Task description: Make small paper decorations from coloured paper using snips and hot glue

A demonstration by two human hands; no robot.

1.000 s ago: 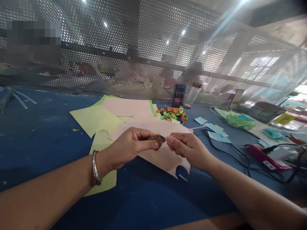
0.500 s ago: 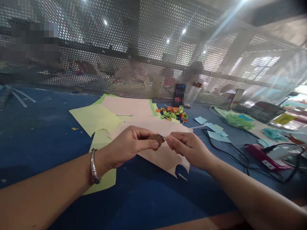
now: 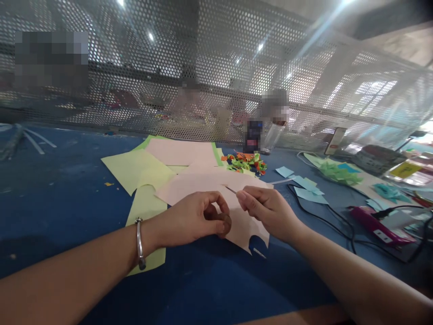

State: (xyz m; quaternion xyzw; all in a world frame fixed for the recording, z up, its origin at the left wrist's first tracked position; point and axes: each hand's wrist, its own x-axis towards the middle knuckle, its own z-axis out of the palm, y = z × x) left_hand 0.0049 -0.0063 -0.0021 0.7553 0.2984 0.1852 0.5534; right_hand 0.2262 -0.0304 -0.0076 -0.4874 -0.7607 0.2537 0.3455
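My left hand (image 3: 186, 220), with a silver bracelet at the wrist, pinches a small rounded brown piece (image 3: 225, 223) between thumb and fingers. Most of that piece is hidden by the fingers. To its right, my right hand (image 3: 269, 208) grips a thin pointed metal tool (image 3: 232, 190), its tip aimed up and left. A tiny light-brown speck shows at the tip; what it is I cannot make out. Both hands are above a pale pink paper sheet (image 3: 203, 180) with a curved notch cut from its near corner. The tool and the brown piece are apart.
Yellow-green paper (image 3: 135, 169) lies left of the pink sheet. Curled orange and green paper strips (image 3: 248, 162) sit behind it. On the right are blue paper pieces (image 3: 307, 189), black cables and a magenta power strip (image 3: 380, 228). A perforated metal screen (image 3: 216, 58) stands across the back.
My left hand has dropped lower and toward me with the brown piece, away from the tool. The tool's tip, hidden at the brown piece before, now shows free. My right hand has barely moved.
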